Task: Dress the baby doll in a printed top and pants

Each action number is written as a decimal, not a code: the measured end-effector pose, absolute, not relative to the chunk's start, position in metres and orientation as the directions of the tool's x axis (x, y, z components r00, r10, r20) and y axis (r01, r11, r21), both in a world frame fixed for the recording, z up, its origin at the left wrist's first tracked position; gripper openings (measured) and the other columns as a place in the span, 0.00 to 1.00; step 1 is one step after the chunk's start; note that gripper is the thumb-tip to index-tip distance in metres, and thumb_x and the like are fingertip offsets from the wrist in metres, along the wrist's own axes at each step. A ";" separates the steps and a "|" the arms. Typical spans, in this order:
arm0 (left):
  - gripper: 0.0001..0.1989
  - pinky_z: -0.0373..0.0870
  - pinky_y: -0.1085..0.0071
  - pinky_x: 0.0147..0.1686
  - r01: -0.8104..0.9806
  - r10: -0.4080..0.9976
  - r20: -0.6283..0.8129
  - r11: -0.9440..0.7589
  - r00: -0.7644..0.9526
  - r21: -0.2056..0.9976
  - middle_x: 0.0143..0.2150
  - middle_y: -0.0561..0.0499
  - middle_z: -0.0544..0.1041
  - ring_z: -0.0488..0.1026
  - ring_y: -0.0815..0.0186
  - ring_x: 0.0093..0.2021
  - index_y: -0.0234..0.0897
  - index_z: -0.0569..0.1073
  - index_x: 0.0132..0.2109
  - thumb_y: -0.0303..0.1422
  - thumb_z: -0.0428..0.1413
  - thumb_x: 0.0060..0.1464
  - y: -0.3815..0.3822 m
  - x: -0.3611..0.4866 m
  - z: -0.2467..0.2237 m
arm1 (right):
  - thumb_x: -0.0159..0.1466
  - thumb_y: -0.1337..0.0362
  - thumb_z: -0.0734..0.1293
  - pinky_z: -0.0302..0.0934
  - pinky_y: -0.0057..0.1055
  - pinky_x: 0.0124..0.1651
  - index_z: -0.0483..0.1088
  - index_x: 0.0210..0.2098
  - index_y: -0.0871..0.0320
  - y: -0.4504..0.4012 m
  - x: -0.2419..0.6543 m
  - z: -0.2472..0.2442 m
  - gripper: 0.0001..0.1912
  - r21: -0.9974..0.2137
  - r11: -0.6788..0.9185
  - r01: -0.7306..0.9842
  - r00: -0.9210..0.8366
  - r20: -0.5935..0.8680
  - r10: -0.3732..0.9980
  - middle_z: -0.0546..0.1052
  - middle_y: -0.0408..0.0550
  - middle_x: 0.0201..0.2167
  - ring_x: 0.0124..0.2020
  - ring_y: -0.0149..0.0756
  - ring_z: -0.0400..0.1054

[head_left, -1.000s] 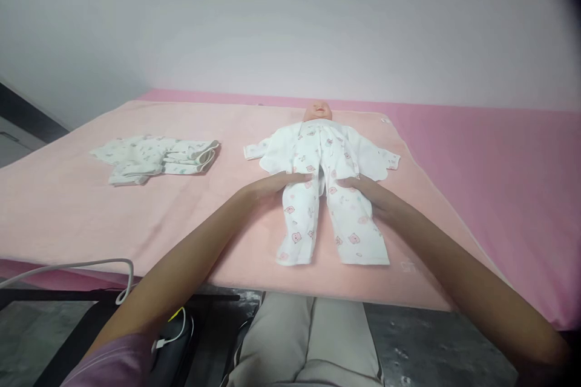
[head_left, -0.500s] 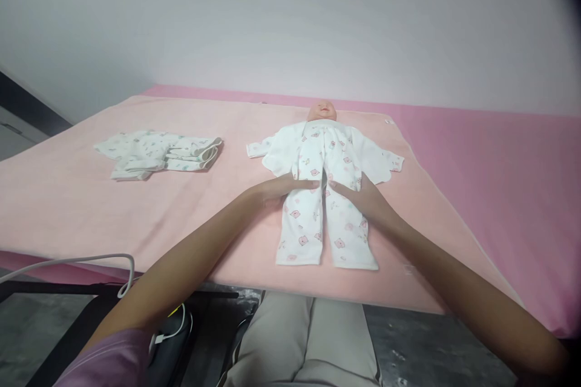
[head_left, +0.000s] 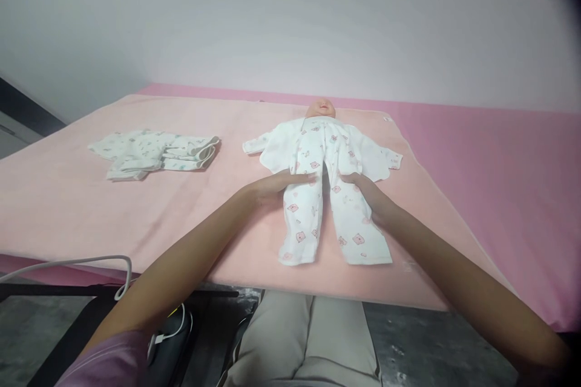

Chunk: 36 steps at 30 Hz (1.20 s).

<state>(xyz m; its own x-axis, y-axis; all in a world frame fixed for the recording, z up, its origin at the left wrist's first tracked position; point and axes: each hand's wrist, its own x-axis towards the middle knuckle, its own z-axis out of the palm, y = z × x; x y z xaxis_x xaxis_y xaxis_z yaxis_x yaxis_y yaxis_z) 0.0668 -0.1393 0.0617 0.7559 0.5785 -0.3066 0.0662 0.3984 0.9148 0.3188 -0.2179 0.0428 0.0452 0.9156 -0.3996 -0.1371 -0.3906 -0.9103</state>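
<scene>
A doll [head_left: 321,108] lies on its back, head toward the wall, in a white long-sleeved top [head_left: 278,144]. White trousers [head_left: 300,208] with a pink print lie over its lower body, legs toward me. My left hand [head_left: 276,183] is closed round the trouser leg on the left, thumb on top and fingers hidden under the cloth. On the other trouser leg, my right hand [head_left: 370,190] grips the outer side in the same way, its thumb on top. Both hands are near the knees of the trousers, which spread apart below.
Folded white patterned clothes [head_left: 152,154] lie to the left on the peach blanket [head_left: 181,211]. Pink sheeting [head_left: 499,181] shows at the right. A white cable [head_left: 91,260] crosses the near left edge, above a dark bag [head_left: 170,344]. A grey wall stands behind.
My right hand has moved outward to the right with its trouser leg, widening the gap between the legs. The left trouser leg has narrowed slightly, with my left hand still on it.
</scene>
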 end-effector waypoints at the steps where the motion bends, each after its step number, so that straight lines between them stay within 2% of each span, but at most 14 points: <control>1: 0.35 0.71 0.44 0.75 0.059 0.574 -0.296 0.394 0.764 0.917 0.65 0.36 0.83 0.78 0.43 0.71 0.39 0.79 0.67 0.44 0.75 0.56 -0.140 0.067 0.062 | 0.66 0.52 0.75 0.80 0.36 0.41 0.79 0.49 0.53 -0.218 0.319 0.044 0.17 -0.920 -0.378 -0.102 0.053 -0.384 0.922 0.87 0.51 0.43 0.41 0.46 0.84; 3: 0.34 0.70 0.43 0.76 0.051 0.561 -0.280 0.388 0.779 0.920 0.66 0.36 0.82 0.77 0.43 0.71 0.39 0.79 0.66 0.44 0.75 0.57 -0.140 0.067 0.062 | 0.66 0.48 0.77 0.82 0.41 0.51 0.78 0.57 0.52 -0.220 0.319 0.046 0.25 -0.950 -0.313 -0.016 0.058 -0.313 0.948 0.86 0.52 0.55 0.53 0.50 0.83; 6: 0.33 0.69 0.43 0.76 0.044 0.547 -0.264 0.381 0.795 0.924 0.68 0.35 0.81 0.76 0.43 0.72 0.38 0.79 0.66 0.43 0.74 0.58 -0.140 0.068 0.062 | 0.64 0.42 0.79 0.76 0.50 0.67 0.68 0.70 0.48 -0.224 0.319 0.048 0.41 -0.971 -0.186 0.148 0.105 -0.171 0.980 0.75 0.53 0.72 0.69 0.55 0.75; 10: 0.34 0.68 0.42 0.77 0.057 0.546 -0.263 0.364 0.796 0.930 0.69 0.34 0.80 0.76 0.42 0.72 0.37 0.78 0.68 0.44 0.73 0.59 -0.139 0.067 0.063 | 0.59 0.35 0.81 0.74 0.56 0.69 0.54 0.79 0.48 -0.229 0.324 0.047 0.60 -0.887 -0.294 0.357 0.246 -0.215 0.945 0.72 0.60 0.75 0.71 0.63 0.73; 12: 0.36 0.68 0.41 0.77 0.069 0.560 -0.268 0.351 0.783 0.934 0.68 0.34 0.81 0.77 0.42 0.72 0.37 0.77 0.69 0.47 0.73 0.59 -0.139 0.067 0.063 | 0.58 0.34 0.81 0.71 0.58 0.72 0.53 0.81 0.48 -0.230 0.326 0.045 0.62 -0.859 -0.263 0.439 0.221 -0.180 0.959 0.70 0.60 0.76 0.73 0.64 0.69; 15: 0.36 0.69 0.41 0.76 0.089 0.586 -0.281 0.334 0.760 0.938 0.66 0.34 0.82 0.77 0.41 0.71 0.38 0.78 0.69 0.49 0.72 0.59 -0.140 0.067 0.063 | 0.61 0.36 0.79 0.63 0.61 0.78 0.60 0.79 0.46 -0.229 0.326 0.041 0.54 -0.857 -0.115 0.503 0.126 -0.059 0.990 0.68 0.54 0.78 0.78 0.62 0.64; 17: 0.35 0.70 0.41 0.75 0.098 0.591 -0.288 0.333 0.754 0.938 0.65 0.35 0.83 0.78 0.41 0.71 0.38 0.78 0.68 0.49 0.72 0.60 -0.141 0.067 0.064 | 0.63 0.39 0.79 0.64 0.61 0.77 0.65 0.76 0.46 -0.227 0.325 0.041 0.48 -0.879 -0.101 0.466 0.105 -0.058 0.993 0.71 0.52 0.76 0.76 0.61 0.67; 19: 0.35 0.71 0.41 0.74 0.105 0.591 -0.291 0.328 0.753 0.939 0.64 0.35 0.83 0.78 0.41 0.70 0.38 0.78 0.68 0.47 0.72 0.60 -0.141 0.067 0.065 | 0.63 0.45 0.80 0.71 0.58 0.71 0.68 0.73 0.48 -0.225 0.324 0.040 0.43 -0.922 -0.167 0.351 0.107 -0.138 0.985 0.75 0.54 0.73 0.70 0.59 0.73; 22: 0.34 0.71 0.41 0.74 0.112 0.596 -0.286 0.312 0.750 0.944 0.64 0.36 0.83 0.78 0.41 0.70 0.38 0.78 0.68 0.47 0.71 0.60 -0.142 0.067 0.067 | 0.62 0.51 0.81 0.80 0.48 0.56 0.75 0.65 0.52 -0.221 0.324 0.040 0.34 -0.948 -0.294 0.121 0.077 -0.287 0.955 0.84 0.56 0.61 0.57 0.56 0.82; 25: 0.35 0.72 0.42 0.73 0.119 0.608 -0.282 0.294 0.743 0.948 0.64 0.36 0.83 0.78 0.41 0.69 0.38 0.77 0.68 0.49 0.71 0.60 -0.142 0.066 0.068 | 0.61 0.56 0.80 0.80 0.39 0.44 0.79 0.54 0.55 -0.219 0.325 0.040 0.23 -0.935 -0.353 -0.021 0.032 -0.353 0.935 0.87 0.53 0.47 0.45 0.49 0.84; 29: 0.37 0.71 0.42 0.74 0.119 0.607 -0.277 0.287 0.745 0.951 0.66 0.36 0.82 0.77 0.42 0.71 0.39 0.76 0.70 0.51 0.71 0.60 -0.143 0.065 0.068 | 0.61 0.60 0.78 0.75 0.32 0.34 0.79 0.43 0.57 -0.219 0.328 0.042 0.13 -0.907 -0.395 -0.143 -0.049 -0.393 0.918 0.84 0.49 0.34 0.32 0.40 0.79; 32: 0.37 0.71 0.42 0.74 0.118 0.603 -0.269 0.279 0.751 0.953 0.67 0.35 0.81 0.76 0.41 0.72 0.39 0.76 0.70 0.51 0.70 0.60 -0.143 0.065 0.069 | 0.62 0.59 0.78 0.75 0.32 0.34 0.79 0.43 0.57 -0.219 0.328 0.043 0.13 -0.902 -0.398 -0.166 -0.069 -0.392 0.917 0.84 0.48 0.33 0.31 0.38 0.77; 36: 0.37 0.72 0.43 0.73 0.117 0.585 -0.261 0.272 0.768 0.955 0.69 0.35 0.80 0.76 0.41 0.72 0.37 0.76 0.69 0.51 0.70 0.61 -0.140 0.066 0.068 | 0.61 0.50 0.83 0.80 0.40 0.44 0.80 0.53 0.56 -0.218 0.326 0.043 0.26 -0.940 -0.340 -0.028 -0.029 -0.339 0.940 0.87 0.55 0.46 0.43 0.48 0.83</control>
<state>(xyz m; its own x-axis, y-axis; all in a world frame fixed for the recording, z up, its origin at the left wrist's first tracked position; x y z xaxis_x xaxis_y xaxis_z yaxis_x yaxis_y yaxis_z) 0.0660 -0.1403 0.0680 0.7682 0.5847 -0.2609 0.1169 0.2725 0.9550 0.3260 -0.2183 0.0428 -0.0285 0.9403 -0.3391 -0.0284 -0.3399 -0.9400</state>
